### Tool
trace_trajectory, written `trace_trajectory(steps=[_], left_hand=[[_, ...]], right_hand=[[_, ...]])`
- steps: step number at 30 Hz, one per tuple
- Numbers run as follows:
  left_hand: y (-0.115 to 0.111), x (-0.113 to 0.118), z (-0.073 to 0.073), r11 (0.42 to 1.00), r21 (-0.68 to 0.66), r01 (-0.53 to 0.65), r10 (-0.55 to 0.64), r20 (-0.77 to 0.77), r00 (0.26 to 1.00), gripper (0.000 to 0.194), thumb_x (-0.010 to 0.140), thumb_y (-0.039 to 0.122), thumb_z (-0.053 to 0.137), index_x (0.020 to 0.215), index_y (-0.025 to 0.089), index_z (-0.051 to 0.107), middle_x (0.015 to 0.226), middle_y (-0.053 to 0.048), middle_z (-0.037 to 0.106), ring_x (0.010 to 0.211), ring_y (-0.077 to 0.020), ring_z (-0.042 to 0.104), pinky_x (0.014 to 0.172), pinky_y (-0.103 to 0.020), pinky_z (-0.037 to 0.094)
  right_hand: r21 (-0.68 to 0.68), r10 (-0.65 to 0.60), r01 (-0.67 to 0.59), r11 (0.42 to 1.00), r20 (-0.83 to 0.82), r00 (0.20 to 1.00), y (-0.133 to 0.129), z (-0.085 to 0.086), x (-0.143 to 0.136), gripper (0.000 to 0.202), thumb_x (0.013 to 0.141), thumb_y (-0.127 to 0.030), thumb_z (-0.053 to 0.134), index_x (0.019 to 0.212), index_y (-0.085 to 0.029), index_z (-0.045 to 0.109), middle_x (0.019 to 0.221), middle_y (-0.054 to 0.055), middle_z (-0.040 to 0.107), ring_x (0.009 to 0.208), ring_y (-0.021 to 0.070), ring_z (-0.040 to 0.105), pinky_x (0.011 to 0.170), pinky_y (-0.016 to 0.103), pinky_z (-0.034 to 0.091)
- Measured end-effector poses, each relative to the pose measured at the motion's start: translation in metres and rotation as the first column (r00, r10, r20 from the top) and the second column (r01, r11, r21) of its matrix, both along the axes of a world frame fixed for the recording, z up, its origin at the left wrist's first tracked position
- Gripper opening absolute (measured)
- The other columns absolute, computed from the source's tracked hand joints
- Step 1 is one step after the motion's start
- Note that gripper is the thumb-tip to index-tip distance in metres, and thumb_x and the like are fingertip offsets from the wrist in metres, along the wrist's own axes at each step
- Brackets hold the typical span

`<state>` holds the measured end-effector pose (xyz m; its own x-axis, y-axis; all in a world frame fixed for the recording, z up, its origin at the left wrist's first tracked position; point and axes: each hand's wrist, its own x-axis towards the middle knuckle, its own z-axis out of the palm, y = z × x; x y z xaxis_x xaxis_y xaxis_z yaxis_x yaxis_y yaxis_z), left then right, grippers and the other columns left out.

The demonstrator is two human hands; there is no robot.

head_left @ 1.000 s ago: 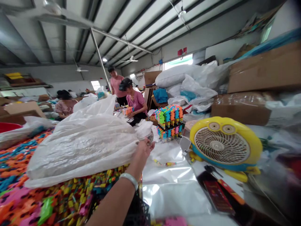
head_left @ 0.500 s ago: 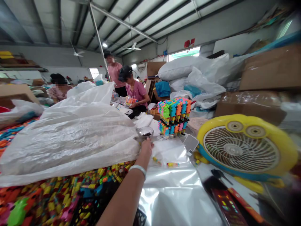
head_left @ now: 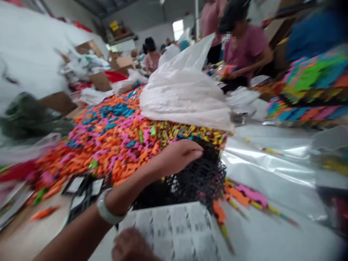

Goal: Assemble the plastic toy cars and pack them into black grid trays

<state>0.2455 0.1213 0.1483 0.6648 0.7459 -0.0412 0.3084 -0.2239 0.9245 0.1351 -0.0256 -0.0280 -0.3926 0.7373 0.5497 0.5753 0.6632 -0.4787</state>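
My left hand (head_left: 181,156), with a pale bracelet on the wrist, is over a heap of black latticed plastic pieces (head_left: 203,174). Its thumb and fingers look pressed together; whatever they hold is hidden. At the bottom edge my right hand (head_left: 132,244) is smeared by motion and partly cut off, against the left part of a white gridded sheet or tray (head_left: 176,224). Whether its fingers grip it is unclear. To the right of the sheet lie colourful pieces joined to striped sticks, one of them an orange piece (head_left: 219,211).
Loose orange, pink and blue pieces (head_left: 119,145) are heaped at the left, beside a large white bag (head_left: 185,98). Clear plastic film (head_left: 266,159) lies at the right, below stacked colourful pieces (head_left: 312,83). A person in pink (head_left: 251,47) sits behind.
The view has swung left and down. My left hand has left the small clear bowl and is now above the black pieces. My right hand has come into view.
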Motion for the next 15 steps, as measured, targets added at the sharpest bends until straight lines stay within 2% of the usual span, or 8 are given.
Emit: trace_trajectory(steps=[2,3,5,7,9,11,13,15], left_hand=[[-0.025,-0.075,0.010,0.961,0.042,-0.275,0.277,-0.055,0.959,0.014,0.076,0.011,0.066,0.083,0.019,0.076,0.089,-0.004,0.071,0.094,-0.0218,0.060,0.099,-0.031,0.040],[-0.039,-0.110,0.008,0.903,0.036,-0.427,0.429,-0.056,0.902,0.014,0.075,0.012,0.066,0.081,0.019,0.076,0.086,-0.004,0.071,0.092,-0.0219,0.060,0.099,-0.031,0.040],[-0.069,-0.171,-0.012,0.762,0.052,-0.646,0.648,-0.061,0.759,0.015,0.072,0.011,0.068,0.080,0.021,0.075,0.090,-0.003,0.071,0.096,-0.0222,0.060,0.099,-0.029,0.040],[-0.097,-0.216,-0.047,0.628,0.130,-0.768,0.778,-0.090,0.621,0.017,0.071,0.009,0.067,0.081,0.022,0.074,0.091,-0.003,0.071,0.095,-0.0217,0.060,0.098,-0.028,0.041],[-0.119,-0.245,-0.087,0.556,0.147,-0.818,0.831,-0.120,0.543,0.019,0.070,0.012,0.069,0.086,0.021,0.074,0.095,-0.005,0.070,0.095,-0.0228,0.061,0.093,-0.030,0.045],[-0.134,-0.259,-0.124,0.550,0.103,-0.829,0.833,-0.125,0.538,0.021,0.069,0.016,0.070,0.089,0.022,0.073,0.098,-0.007,0.070,0.092,-0.0235,0.062,0.086,-0.031,0.048],[-0.141,-0.263,-0.149,0.553,0.076,-0.830,0.833,-0.089,0.546,0.023,0.070,0.021,0.069,0.093,0.022,0.072,0.099,-0.008,0.070,0.094,-0.0243,0.063,0.085,-0.033,0.049],[-0.144,-0.264,-0.162,0.545,0.084,-0.834,0.838,-0.040,0.544,0.023,0.073,0.029,0.066,0.094,0.022,0.071,0.100,-0.009,0.070,0.097,-0.0254,0.063,0.089,-0.037,0.049]], right_hand=[[0.007,0.090,-0.089,0.996,-0.012,0.996,-0.004,-0.011,-0.012,0.009,0.090,-0.022,0.060,0.097,-0.016,0.063,0.102,0.005,0.065,0.094,0.0178,0.059,0.088,0.037,0.050],[0.008,0.063,-0.062,0.998,-0.031,0.998,-0.002,-0.017,-0.014,0.006,0.090,-0.018,0.059,0.094,-0.017,0.063,0.099,0.005,0.065,0.094,0.0182,0.057,0.090,0.038,0.048],[-0.003,-0.110,0.110,0.994,-0.079,0.991,0.004,-0.024,-0.013,0.013,0.092,-0.013,0.053,0.099,-0.017,0.063,0.102,0.007,0.065,0.098,0.0203,0.054,0.095,0.040,0.043],[-0.018,-0.293,0.292,0.956,-0.101,0.951,0.009,-0.026,-0.007,0.022,0.093,-0.011,0.047,0.109,-0.016,0.061,0.110,0.011,0.063,0.105,0.0226,0.050,0.098,0.042,0.038],[-0.022,-0.362,0.361,0.932,-0.095,0.927,0.011,-0.024,0.001,0.026,0.094,-0.010,0.044,0.114,-0.015,0.059,0.114,0.011,0.062,0.107,0.0237,0.048,0.099,0.044,0.034],[-0.052,-0.364,0.360,0.931,-0.073,0.929,0.010,-0.020,0.006,0.025,0.094,-0.014,0.045,0.115,-0.016,0.059,0.110,0.010,0.062,0.105,0.0234,0.048,0.099,0.044,0.032],[-0.089,-0.344,0.339,0.937,-0.052,0.938,0.009,-0.014,0.010,0.025,0.094,-0.019,0.048,0.117,-0.017,0.059,0.106,0.009,0.061,0.102,0.0230,0.048,0.098,0.044,0.031],[-0.092,-0.315,0.310,0.946,-0.048,0.948,0.009,-0.007,0.012,0.026,0.093,-0.023,0.051,0.118,-0.018,0.059,0.104,0.008,0.059,0.101,0.0228,0.047,0.099,0.045,0.030]])
